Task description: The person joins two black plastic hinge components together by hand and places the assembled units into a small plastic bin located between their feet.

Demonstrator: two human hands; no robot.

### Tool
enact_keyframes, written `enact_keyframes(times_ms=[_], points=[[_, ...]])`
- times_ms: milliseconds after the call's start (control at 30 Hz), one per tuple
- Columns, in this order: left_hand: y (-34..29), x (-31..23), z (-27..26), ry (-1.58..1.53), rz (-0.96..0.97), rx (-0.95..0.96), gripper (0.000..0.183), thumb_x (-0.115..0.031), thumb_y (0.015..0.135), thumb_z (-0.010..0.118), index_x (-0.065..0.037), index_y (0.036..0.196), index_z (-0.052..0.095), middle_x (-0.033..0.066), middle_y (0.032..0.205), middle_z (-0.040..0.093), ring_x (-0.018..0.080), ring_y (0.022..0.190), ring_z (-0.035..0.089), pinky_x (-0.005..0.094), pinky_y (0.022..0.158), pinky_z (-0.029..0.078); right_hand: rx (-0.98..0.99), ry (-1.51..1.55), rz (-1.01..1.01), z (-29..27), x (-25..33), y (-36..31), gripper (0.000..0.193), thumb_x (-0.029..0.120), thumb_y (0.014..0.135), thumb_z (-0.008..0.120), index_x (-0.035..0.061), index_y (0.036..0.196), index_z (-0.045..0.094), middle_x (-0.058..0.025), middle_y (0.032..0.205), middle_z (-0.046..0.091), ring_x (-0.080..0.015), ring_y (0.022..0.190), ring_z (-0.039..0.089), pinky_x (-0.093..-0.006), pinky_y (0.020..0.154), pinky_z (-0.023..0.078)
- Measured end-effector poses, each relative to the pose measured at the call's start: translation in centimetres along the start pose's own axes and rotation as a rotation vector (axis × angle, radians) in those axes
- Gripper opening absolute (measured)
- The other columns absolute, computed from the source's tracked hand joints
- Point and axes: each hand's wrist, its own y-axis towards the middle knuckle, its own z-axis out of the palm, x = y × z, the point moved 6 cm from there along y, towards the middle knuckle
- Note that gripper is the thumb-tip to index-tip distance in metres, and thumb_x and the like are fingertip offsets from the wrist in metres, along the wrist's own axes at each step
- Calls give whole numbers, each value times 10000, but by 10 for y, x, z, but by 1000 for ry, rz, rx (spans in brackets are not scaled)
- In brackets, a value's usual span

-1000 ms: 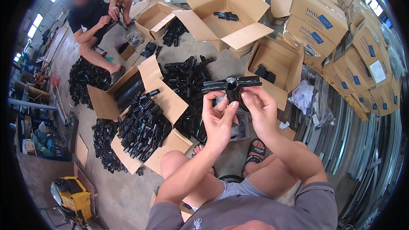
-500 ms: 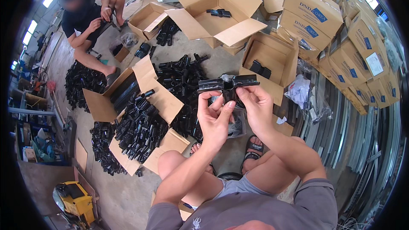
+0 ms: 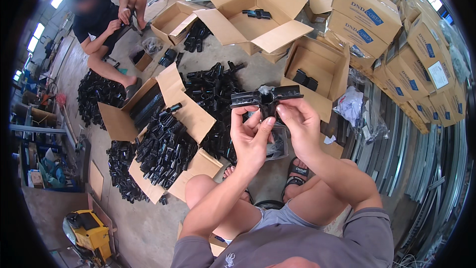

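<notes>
Both my hands hold up one black T-shaped bracket [image 3: 246, 100], its long bar level and a short stem pointing down between my palms. My left hand [image 3: 250, 136] grips it from the left, thumb on the stem. On the other side my right hand [image 3: 301, 124] pinches it under the right arm of the bar. Small details at the middle of the bracket are hard to make out. Beyond it lies a heap of similar black brackets [image 3: 210, 87] on the floor. A clear plastic bag [image 3: 278, 146] shows partly below my hands.
An open carton [image 3: 201, 161] spills black parts at the left. Ahead stand an open box [image 3: 228, 7] and a smaller box [image 3: 325, 62], each with black parts inside. Stacked cartons [image 3: 364, 15] and metal profiles [image 3: 421, 168] line the right. A co-worker [image 3: 94, 15] sits far left, handling something dark.
My hands and the bracket stay almost in place. The view has shifted slightly, and the co-worker's hands have moved a little.
</notes>
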Motion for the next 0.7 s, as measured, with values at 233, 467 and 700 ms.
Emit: enact_keyframes(times_ms=[233,467,700], points=[[-1,0,-1,41,7,-5,371,59,915,663,-66,1139,395,146,1047,690,38,631,565,178,504,443,-24,24,64,-1,-3,1,199,-1,954,644,-38,1149,646,-87,1106,691,-121,1005,649,-278,913,519],[0,-2,-1,47,19,-2,375,64,910,666,-64,1137,396,147,1042,687,42,630,567,182,505,445,-2,45,37,-1,-6,0,206,13,949,658,-42,1147,644,-94,1092,695,-122,996,652,-271,896,520],[0,1,2,39,-4,-2,378,75,906,662,-56,1144,400,159,1051,683,61,659,597,184,513,466,-21,42,51,-3,0,-2,199,-17,935,657,-53,1131,643,-101,1079,698,-133,974,661,-277,883,535]])
